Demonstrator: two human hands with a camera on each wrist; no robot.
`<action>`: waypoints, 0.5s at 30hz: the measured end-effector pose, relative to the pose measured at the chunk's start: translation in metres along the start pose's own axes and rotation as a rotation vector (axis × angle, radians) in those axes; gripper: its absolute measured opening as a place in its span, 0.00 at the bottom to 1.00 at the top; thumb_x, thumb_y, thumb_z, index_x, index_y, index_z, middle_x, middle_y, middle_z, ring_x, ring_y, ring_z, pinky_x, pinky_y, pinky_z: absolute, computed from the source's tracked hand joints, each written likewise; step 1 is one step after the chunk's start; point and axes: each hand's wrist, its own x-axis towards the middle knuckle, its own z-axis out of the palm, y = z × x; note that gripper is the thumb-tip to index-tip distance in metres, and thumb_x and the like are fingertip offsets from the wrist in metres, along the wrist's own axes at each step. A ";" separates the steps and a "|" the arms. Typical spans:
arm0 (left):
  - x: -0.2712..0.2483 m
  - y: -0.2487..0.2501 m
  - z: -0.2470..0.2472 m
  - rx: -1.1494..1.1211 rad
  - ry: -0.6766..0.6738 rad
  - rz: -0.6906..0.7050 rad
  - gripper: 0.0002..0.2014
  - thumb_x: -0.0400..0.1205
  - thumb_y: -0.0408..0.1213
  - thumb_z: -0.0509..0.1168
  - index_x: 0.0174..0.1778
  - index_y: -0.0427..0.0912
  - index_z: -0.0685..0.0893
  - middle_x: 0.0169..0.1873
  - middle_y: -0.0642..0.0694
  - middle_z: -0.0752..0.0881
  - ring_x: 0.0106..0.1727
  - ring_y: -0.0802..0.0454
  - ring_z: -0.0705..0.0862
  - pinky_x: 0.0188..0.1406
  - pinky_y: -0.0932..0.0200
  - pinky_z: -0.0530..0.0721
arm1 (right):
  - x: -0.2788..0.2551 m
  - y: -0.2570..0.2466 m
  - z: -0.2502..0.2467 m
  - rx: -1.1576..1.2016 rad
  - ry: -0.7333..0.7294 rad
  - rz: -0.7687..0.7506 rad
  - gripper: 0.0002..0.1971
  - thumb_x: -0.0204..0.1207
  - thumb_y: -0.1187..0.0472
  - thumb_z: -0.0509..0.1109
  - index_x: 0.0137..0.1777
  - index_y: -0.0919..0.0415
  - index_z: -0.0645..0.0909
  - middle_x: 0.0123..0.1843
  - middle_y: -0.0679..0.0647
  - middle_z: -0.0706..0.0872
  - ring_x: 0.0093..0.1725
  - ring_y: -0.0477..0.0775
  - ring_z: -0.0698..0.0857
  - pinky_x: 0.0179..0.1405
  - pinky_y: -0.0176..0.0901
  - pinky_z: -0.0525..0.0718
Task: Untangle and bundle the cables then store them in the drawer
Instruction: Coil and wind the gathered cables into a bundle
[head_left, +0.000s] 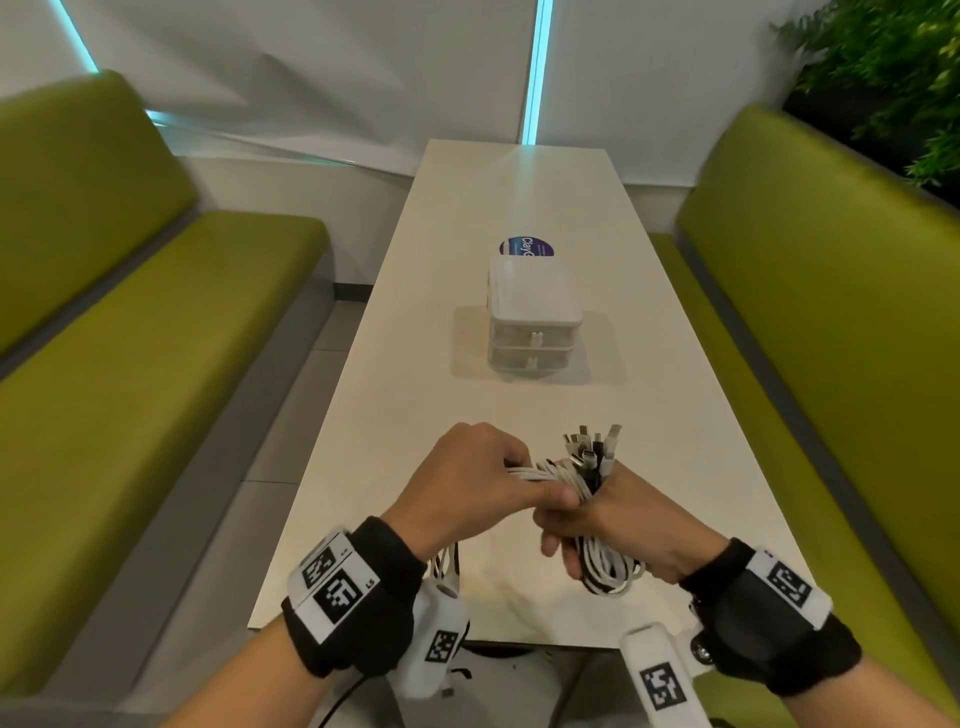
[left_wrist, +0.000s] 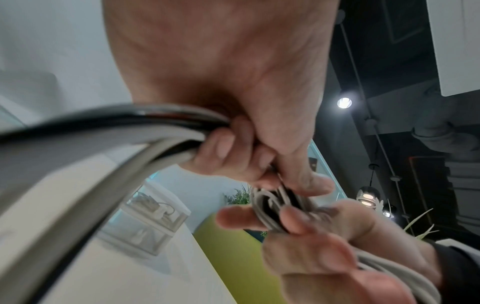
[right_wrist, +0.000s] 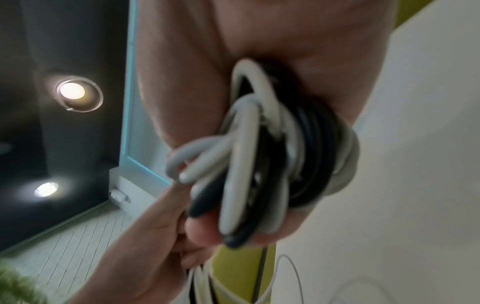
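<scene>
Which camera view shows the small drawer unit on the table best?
The head view: the drawer unit stands whole, both drawers closed. The left wrist view shows it small and blurred beyond the cables. The right wrist view does not show it.

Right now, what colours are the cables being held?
The cables are white and black, mixed in one bundle; the right wrist view shows it best.

Non-task surroundings

Long white table; green benches along its left and right edges; round blue sticker mid-table; foliage beyond the far right corner.
</scene>
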 end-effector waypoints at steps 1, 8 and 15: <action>0.002 -0.001 -0.002 0.003 0.012 -0.022 0.33 0.64 0.67 0.74 0.19 0.38 0.73 0.16 0.48 0.67 0.22 0.56 0.63 0.24 0.53 0.59 | 0.001 -0.002 -0.002 -0.046 0.023 -0.013 0.11 0.76 0.69 0.68 0.35 0.55 0.83 0.31 0.61 0.86 0.25 0.59 0.83 0.31 0.47 0.81; -0.004 -0.018 -0.012 -0.460 -0.153 -0.060 0.28 0.75 0.65 0.65 0.25 0.43 0.72 0.18 0.53 0.69 0.16 0.54 0.71 0.32 0.56 0.85 | 0.007 -0.015 -0.013 -0.090 0.275 -0.135 0.09 0.74 0.66 0.73 0.40 0.71 0.77 0.22 0.63 0.75 0.18 0.59 0.76 0.22 0.42 0.73; -0.010 -0.013 -0.014 -0.615 -0.100 -0.157 0.25 0.82 0.61 0.55 0.33 0.41 0.70 0.23 0.53 0.63 0.23 0.56 0.57 0.20 0.64 0.58 | 0.014 -0.005 -0.010 0.026 0.450 -0.167 0.07 0.69 0.76 0.69 0.36 0.73 0.72 0.18 0.63 0.71 0.15 0.57 0.71 0.23 0.46 0.72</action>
